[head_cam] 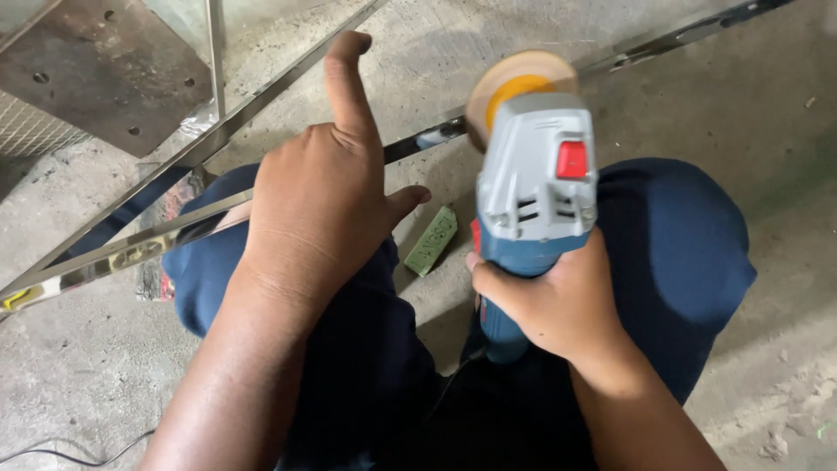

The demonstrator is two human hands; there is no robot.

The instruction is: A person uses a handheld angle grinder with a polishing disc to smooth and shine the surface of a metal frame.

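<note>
Right hand clenched on blue-grey grinder; left hand released above shiny steel bar.

The person's two forearms are bare from the bottom of the view up to the wrists, with no sleeve showing on either; the left hand and the right hand wear no gloves, rings, or watch; the nails are short and plain; the legs are covered by dark navy trousers of plain cloth, with soft folds over both knees and no visible markings.
</note>
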